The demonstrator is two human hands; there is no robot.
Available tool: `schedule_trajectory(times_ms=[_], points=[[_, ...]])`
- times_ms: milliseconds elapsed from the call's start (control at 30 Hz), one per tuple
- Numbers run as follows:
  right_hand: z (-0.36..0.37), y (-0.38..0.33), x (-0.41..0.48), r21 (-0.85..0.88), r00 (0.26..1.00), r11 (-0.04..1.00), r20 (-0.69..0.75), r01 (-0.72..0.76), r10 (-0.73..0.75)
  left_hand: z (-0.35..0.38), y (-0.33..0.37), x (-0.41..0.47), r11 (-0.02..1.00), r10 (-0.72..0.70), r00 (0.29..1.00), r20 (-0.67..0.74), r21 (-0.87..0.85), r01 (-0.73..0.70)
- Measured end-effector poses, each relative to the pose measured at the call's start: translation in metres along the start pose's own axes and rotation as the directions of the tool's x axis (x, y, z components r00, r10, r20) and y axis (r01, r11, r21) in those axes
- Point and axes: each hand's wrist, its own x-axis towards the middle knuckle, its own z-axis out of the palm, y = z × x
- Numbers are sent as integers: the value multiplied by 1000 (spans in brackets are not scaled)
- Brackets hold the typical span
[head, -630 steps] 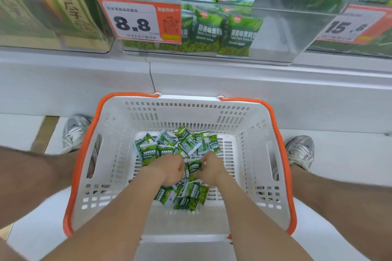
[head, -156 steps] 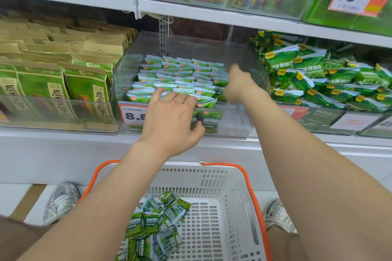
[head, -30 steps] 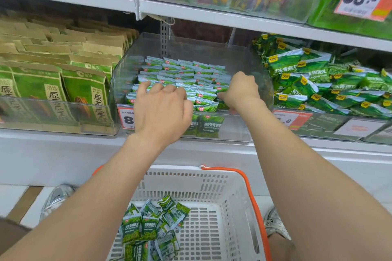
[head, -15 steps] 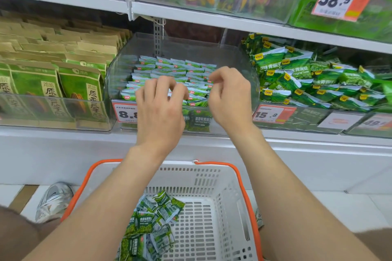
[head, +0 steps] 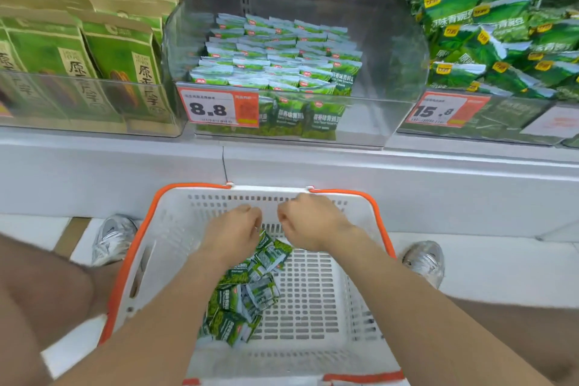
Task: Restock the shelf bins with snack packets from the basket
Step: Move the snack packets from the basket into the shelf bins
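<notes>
You are holding both hands low inside the white slotted plastic basket with the orange rim (head: pixel 379 213), close to its far wall. Your left hand (head: pixel 233 230) is hanging with its fingers curled down and tucked out of sight, so whether they are already touching a packet cannot be told. Your right hand (head: pixel 308 222) is sitting just beside it, fingers folded into a loose fist with nothing showing inside.

The loose pile of small green snack packets (head: pixel 247 291) is lying on the left half of the basket floor. Its long axis is running from the far middle back toward you, under your left forearm. The pile's far end is sitting right below your left hand, so that hand is the nearer one. Your right hand is hovering over bare slotted floor, and the pile is lying to its left and slightly toward you.

The clear plastic shelf bin (head: pixel 391 41) behind the orange-and-white 8.8 price tag (head: pixel 216 108) is waiting above and ahead. Matching packets (head: pixel 275 53) are standing in rows on its left side, leaving room on the right.
</notes>
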Motion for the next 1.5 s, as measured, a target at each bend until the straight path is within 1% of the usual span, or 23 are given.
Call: schedule_trajectory(times_ms=[67, 133, 200, 300, 367, 433, 500, 567, 633, 667, 800, 867, 933, 1000, 1067, 1133, 1167, 1233, 1267, 1300, 1367, 1433, 1500], points=[[22, -4, 2, 3, 982, 1000, 188, -29, 28, 17, -8, -4, 999, -37, 993, 110, 21, 35], [45, -6, 4, -13, 934, 999, 353, -46, 48, 33, -16, -6, 996, -80, 973, 216, 42, 73], [64, -6, 7, -27, 877, 996, 472, -84, 87, 49, -20, -7, 995, -98, 937, 334, 50, 86], [81, 1, 12, -32, 835, 988, 531, -149, 143, 71, -17, -2, 999, -46, 871, 490, 13, 45], [87, 9, 17, -21, 821, 981, 545, -192, 172, 84, -9, 2, 999, 33, 824, 565, 10, -47], [89, 18, 21, -3, 813, 973, 550, -229, 193, 95, 1, 7, 986, 79, 768, 635, 65, -155], [91, 27, 23, 7, 815, 969, 543, -245, 203, 101, 10, 9, 966, 57, 703, 709, 139, -218], [93, 32, 26, 16, 833, 965, 509, -262, 217, 103, 15, 11, 960, 30, 664, 747, 164, -228], [94, 33, 28, 28, 840, 965, 500, -262, 214, 113, 9, 13, 976, 31, 680, 733, 125, -180], [95, 33, 30, 35, 837, 966, 508, -257, 204, 116, 4, 14, 988, 33, 709, 704, 85, -130], [96, 26, 35, 49, 839, 971, 515, -234, 176, 111, -5, 17, 984, 29, 896, 444, -168, 51], [95, 24, 35, 60, 841, 970, 513, -234, 171, 103, -3, 21, 954, -17, 931, 366, -273, 125], [94, 24, 36, 108, 847, 961, 504, -253, 166, 90, -1, 23, 878, -52, 928, 370, -426, 219], [92, 27, 35, 228, 870, 927, 464, -296, 164, 71, 0, 25, 745, -47, 906, 422, -589, 313], [89, 32, 31, 367, 884, 863, 436, -348, 171, 51, 1, 25, 643, -34, 864, 502, -651, 404], [83, 33, 25, 497, 874, 768, 459, -404, 163, 32, 3, 23, 584, -31, 835, 549, -668, 461], [79, 31, 22, 572, 865, 695, 480, -436, 148, 24, 3, 22, 537, -29, 829, 558, -691, 484], [72, 28, 18, 702, 862, 533, 495, -473, 112, 11, 4, 18, 397, -39, 826, 562, -750, 529], [68, 28, 17, 741, 867, 478, 488, -471, 98, 6, 3, 16, 338, -44, 833, 551, -776, 532], [63, 27, 15, 766, 876, 449, 473, -461, 92, 1, 2, 14, 314, -48, 845, 532, -795, 518], [54, 26, 10, 806, 901, 416, 423, -422, 94, -8, 0, 8, 318, -88, 880, 467, -824, 470], [49, 25, 8, 829, 921, 406, 374, -386, 112, -17, 0, 3, 338, -165, 898, 408, -832, 440], [45, 24, 5, 838, 929, 402, 345, -369, 135, -24, 1, 0, 320, -175, 903, 392, -845, 429]])
